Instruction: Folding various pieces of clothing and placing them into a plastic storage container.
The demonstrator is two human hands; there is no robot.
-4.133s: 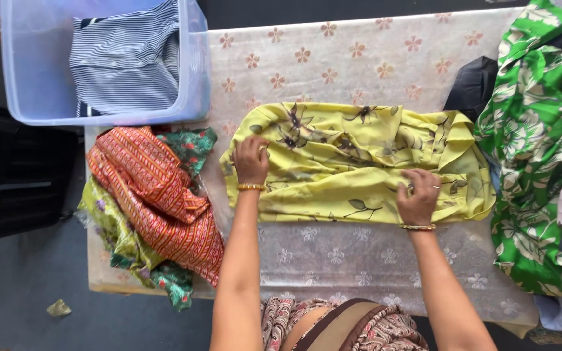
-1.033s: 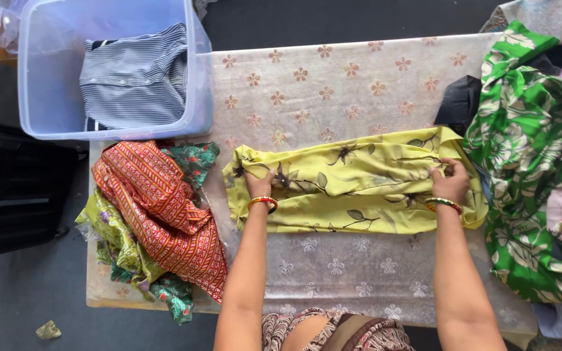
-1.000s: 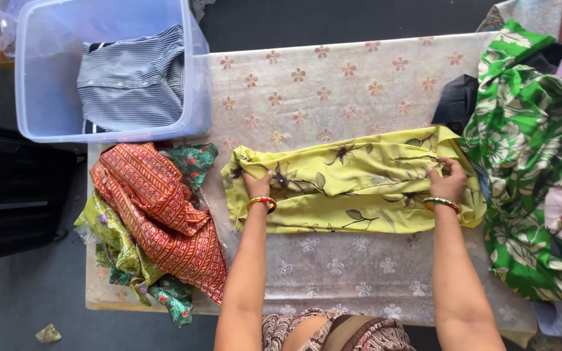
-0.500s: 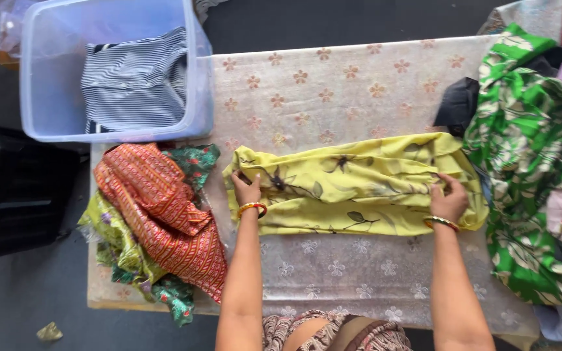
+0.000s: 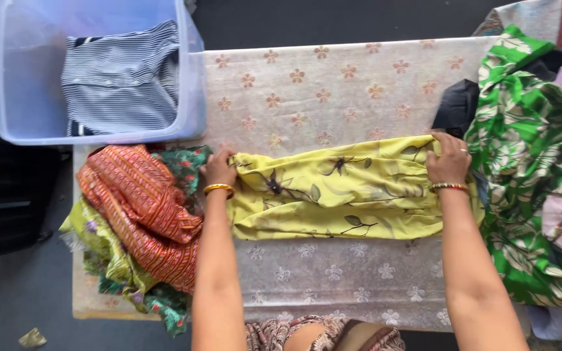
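Head view, everything placed relative to the table point(image 5: 359, 71), which has a pale floral cover. Largest item: green leaf-print fabric point(image 5: 528, 162) heaped over the table's right edge, with a dark garment point(image 5: 455, 107) tucked against its left side, so that end reads as a pile of loose pieces. Next: clear plastic bin point(image 5: 193, 97) sitting off the table's back-left corner, with a folded striped shirt point(image 5: 121, 81) lying flat inside. The flat lie suggests it serves as storage for folded pieces. Front-left edge of the table: an orange-red patterned cloth point(image 5: 141, 208) bunched on top of other green and yellow fabrics, partly hanging over the side. Centre of the table: yellow floral garment point(image 5: 339, 188), laid as a long band running left to right, doubled over, with the bare tablecloth behind it and in front of it. Left hand point(image 5: 219, 170) pinches the band's left end, fingers curled closed on the cloth, bangle at the wrist. Right hand point(image 5: 449, 159) clamps the right end beside the green pile, fingers folded over the top edge. Holding both ends apart keeps the band taut and its edges lined up.
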